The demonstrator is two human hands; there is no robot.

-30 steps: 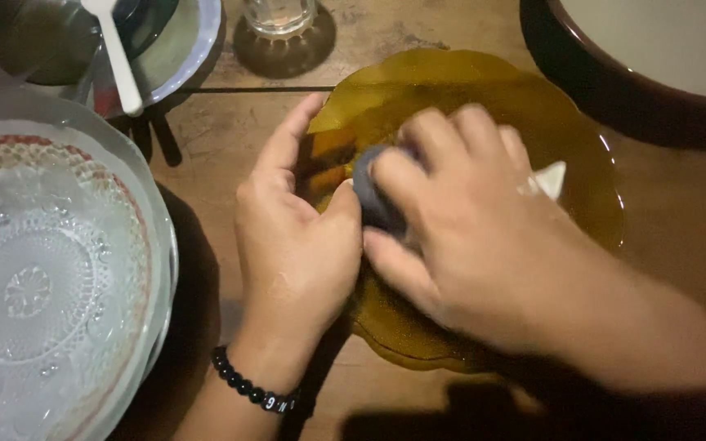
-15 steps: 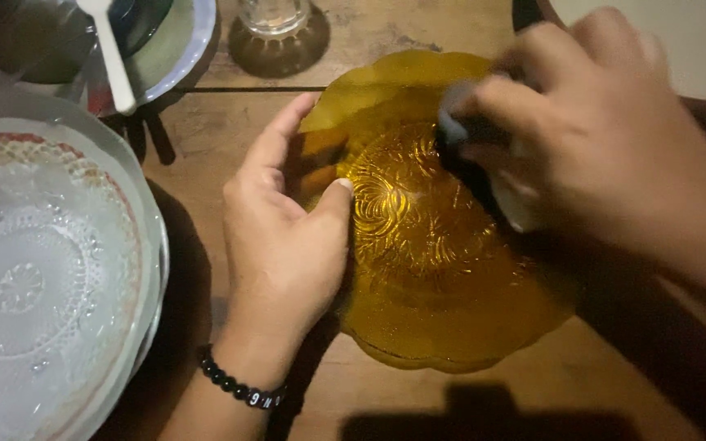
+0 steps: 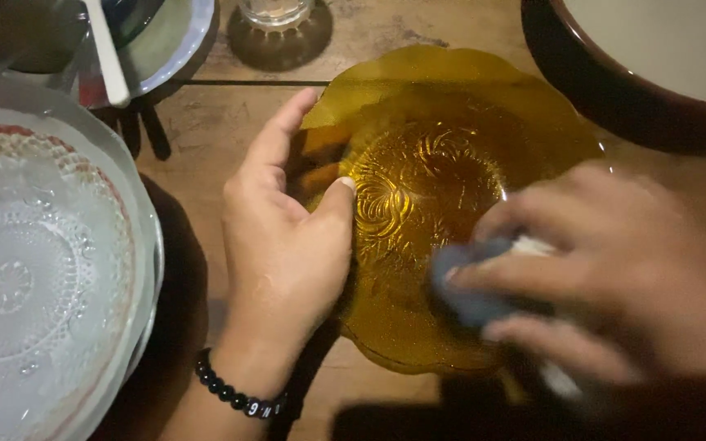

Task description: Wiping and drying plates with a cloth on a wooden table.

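An amber glass dish (image 3: 426, 188) with a scalloped rim and a pressed pattern sits on the wooden table (image 3: 214, 139). The left hand (image 3: 288, 245) grips the dish's left rim, thumb inside and fingers outside. The right hand (image 3: 614, 278), blurred, is clenched around a dark sponge (image 3: 471, 286) pressed against the dish's lower right inside. Left of the dish stands a stack of clear patterned plates (image 3: 34, 269); beyond it, a drinking glass (image 3: 275, 12); to its upper right, a dark-rimmed basin (image 3: 614, 90).

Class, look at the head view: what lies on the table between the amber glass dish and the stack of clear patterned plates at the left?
The left hand, gripping the amber glass dish at its rim, and bare wooden table beside the clear patterned plates.
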